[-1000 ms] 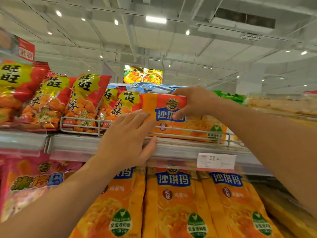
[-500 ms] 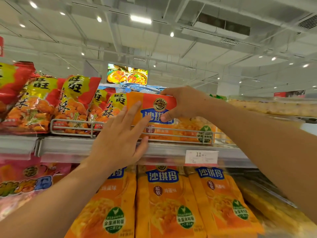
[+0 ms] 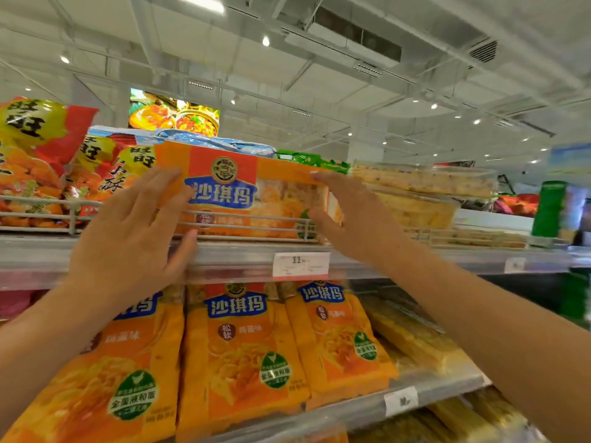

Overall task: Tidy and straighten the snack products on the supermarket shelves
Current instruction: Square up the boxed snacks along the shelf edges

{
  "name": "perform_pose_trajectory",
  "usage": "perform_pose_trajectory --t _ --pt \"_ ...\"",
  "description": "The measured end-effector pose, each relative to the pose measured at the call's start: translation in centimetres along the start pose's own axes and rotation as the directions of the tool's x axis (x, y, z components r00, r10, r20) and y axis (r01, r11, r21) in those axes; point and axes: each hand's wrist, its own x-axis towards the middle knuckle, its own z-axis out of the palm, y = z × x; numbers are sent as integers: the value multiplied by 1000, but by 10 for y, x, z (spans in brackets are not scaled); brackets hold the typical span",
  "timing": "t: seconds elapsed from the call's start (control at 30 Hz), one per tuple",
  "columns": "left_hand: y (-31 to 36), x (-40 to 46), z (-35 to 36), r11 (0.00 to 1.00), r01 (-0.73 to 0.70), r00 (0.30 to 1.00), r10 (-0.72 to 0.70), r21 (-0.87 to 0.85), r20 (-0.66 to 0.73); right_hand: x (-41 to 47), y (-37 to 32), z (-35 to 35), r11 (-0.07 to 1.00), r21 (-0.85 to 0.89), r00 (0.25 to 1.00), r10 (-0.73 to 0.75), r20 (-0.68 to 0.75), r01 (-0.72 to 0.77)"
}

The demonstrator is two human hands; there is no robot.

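Now both hands flat beside the orange pack, right grip released, left open too.

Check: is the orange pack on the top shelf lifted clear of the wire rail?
No, the orange pack sits behind the wire rail, flanked by the open left hand and right hand.

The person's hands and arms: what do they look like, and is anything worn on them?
Both the left hand and the right hand are bare, with no gloves. Both forearms are uncovered as far as the picture shows; no sleeve, watch or bracelet is in view. I see no ring, though the fingers are slightly blurred. The nails look short and unpainted.
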Motion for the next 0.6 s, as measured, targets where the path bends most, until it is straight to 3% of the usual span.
perform_pose_trajectory --t 0.1,0.27,0.43,0.6 --pt "23 3 4 1000 -9 997 9 5 -72 -35 37 -21 993 -94 991 85 100 -76" --pt "130 35 10 951 -277 959 282 -136 18 -72 92 -41 974 -176 975 170 140 -145" --pt "215 71 22 934 -250 950 287 -255 123 -92 155 -52 968 -227 979 145 141 -110" --pt "277 99 51 961 -184 959 222 -208 179 -99 217 -52 984 -168 986 78 148 -53"
